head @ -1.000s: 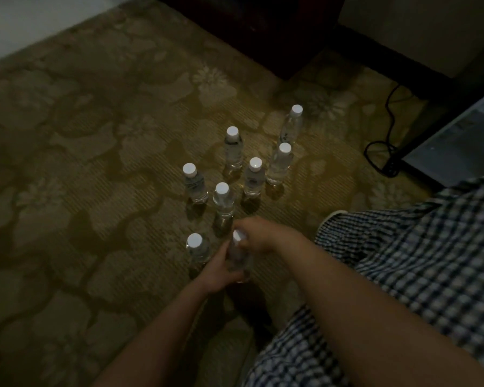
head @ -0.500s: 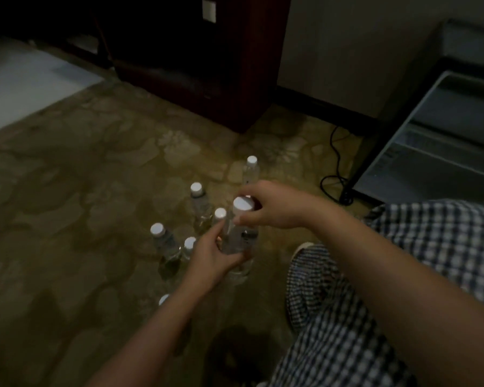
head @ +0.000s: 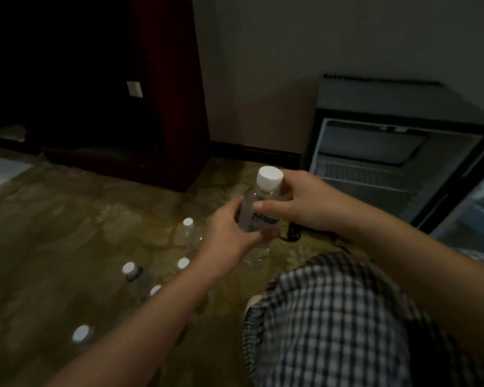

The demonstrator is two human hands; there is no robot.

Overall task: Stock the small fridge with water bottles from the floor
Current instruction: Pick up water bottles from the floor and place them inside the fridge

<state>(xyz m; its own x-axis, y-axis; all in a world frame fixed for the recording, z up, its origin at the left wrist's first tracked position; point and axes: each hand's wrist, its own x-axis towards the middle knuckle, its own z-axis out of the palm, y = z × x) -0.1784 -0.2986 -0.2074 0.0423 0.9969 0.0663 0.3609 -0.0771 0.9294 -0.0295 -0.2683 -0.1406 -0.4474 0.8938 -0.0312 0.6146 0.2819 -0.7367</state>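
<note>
The bottle (head: 252,201) bore a dark label (head: 264,220) with pale print, too blurred to read. The left hand (head: 229,234) gripped its lower body, fingers curled round it. The right hand (head: 305,202) held it higher, thumb laid across the front just below the white cap (head: 269,177), fingers behind. The bottle stood upright in the air above the carpet (head: 67,219), between the spare bottles (head: 129,268) on the floor and the open fridge (head: 375,152) to the right.
</note>
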